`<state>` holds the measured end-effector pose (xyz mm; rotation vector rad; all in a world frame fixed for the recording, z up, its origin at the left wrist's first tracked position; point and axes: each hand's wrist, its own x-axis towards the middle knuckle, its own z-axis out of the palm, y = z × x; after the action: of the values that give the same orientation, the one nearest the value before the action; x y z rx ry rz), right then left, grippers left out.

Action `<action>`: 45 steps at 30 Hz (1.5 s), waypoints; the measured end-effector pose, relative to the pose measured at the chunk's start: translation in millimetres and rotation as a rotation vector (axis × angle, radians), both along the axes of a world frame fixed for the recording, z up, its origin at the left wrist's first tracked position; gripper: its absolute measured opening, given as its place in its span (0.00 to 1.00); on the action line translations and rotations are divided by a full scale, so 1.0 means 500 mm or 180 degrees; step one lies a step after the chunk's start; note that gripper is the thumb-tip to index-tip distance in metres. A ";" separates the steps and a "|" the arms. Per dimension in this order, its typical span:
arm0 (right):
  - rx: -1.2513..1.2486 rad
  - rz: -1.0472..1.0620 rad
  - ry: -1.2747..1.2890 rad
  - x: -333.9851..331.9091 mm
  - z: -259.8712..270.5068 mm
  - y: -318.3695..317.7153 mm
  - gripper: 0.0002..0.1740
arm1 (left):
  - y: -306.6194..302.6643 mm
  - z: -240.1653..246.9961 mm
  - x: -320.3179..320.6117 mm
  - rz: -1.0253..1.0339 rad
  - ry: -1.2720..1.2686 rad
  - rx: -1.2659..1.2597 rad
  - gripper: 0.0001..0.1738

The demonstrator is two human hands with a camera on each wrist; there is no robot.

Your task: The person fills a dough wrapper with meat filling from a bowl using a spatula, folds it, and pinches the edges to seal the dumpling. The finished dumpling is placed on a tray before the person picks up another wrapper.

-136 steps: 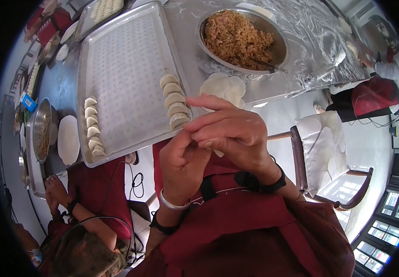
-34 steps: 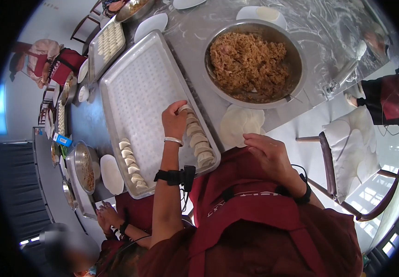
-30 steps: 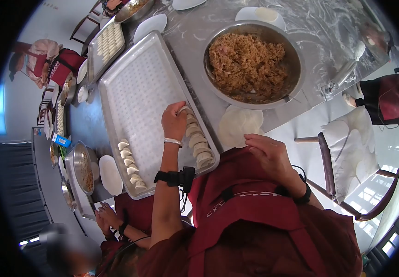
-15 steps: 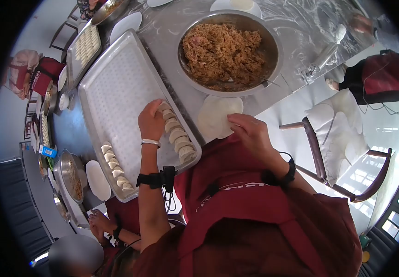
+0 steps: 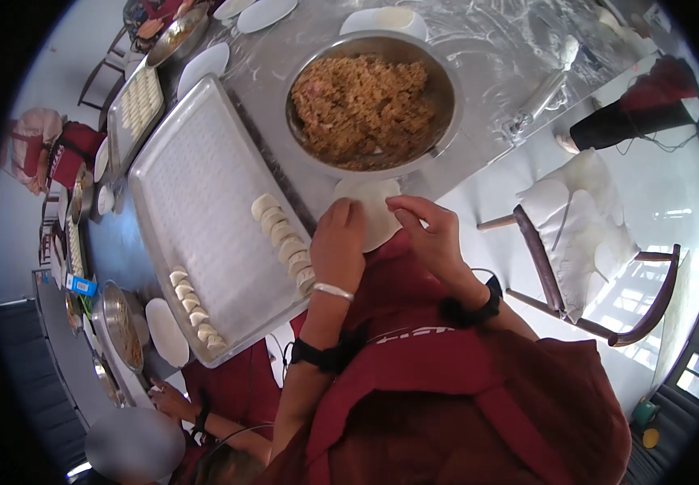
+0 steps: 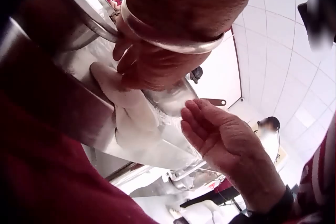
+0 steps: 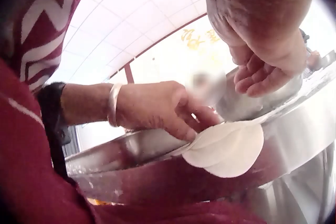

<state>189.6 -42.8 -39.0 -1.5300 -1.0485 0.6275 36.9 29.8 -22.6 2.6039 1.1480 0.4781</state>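
A stack of round white dough wrappers lies at the table edge below the filling bowl, its near part hanging over. At its left side my left hand, with a bracelet, pinches a wrapper's edge between thumb and fingers. My right hand hovers by the stack's right side, fingers loosely bent, holding nothing that shows. Left of the hands, a metal tray carries two rows of folded dumplings.
A steel bowl of brown filling stands just beyond the wrappers. Behind it is a white plate. A chair stands at the right. Another person's arm is at the lower left, by a white oval dish.
My left hand has left the tray's right row, where a dumpling lies at the far end, and come right to the wrappers. My right hand stays near the stack. The head view has shifted.
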 end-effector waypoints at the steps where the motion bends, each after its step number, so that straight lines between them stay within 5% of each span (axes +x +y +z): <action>1: -0.0067 -0.0134 0.0567 0.015 0.005 -0.006 0.14 | -0.001 -0.002 0.002 0.0070 0.0066 0.0059 0.19; 3: -0.0182 -0.0379 0.1722 0.042 0.014 -0.014 0.15 | 0.008 -0.001 0.005 0.0127 0.0213 0.0240 0.19; 7: 0.0435 -0.0929 0.1454 0.093 0.033 0.003 0.20 | 0.019 -0.003 -0.004 0.0020 0.0364 0.0296 0.16; 10: 0.0621 -0.1143 0.0529 0.108 0.051 0.033 0.22 | 0.022 0.006 -0.002 0.0007 0.0361 0.0290 0.14; 19: 0.0696 -0.0590 -0.1021 0.117 0.103 0.087 0.11 | 0.035 0.000 -0.019 -0.0093 0.0099 0.0103 0.10; 23: 0.0667 -0.0496 -0.0431 0.108 0.101 0.099 0.10 | 0.044 0.008 -0.026 -0.0155 0.0196 -0.0167 0.09; 26: 0.0654 -0.0508 -0.0455 0.103 0.093 0.098 0.10 | 0.058 0.008 -0.024 -0.0487 -0.0536 0.0220 0.10; 35: 0.0613 -0.0566 -0.0383 0.107 0.089 0.099 0.10 | 0.067 0.006 -0.037 -0.0463 -0.0065 -0.0329 0.12; 45: 0.0551 -0.0373 -0.1062 0.126 0.099 0.112 0.09 | 0.055 0.011 -0.046 -0.0410 -0.0132 -0.0160 0.06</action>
<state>252.4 13.4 10.6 -1.5612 -1.2180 0.1960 14.0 57.3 -16.9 2.5918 0.9595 0.4673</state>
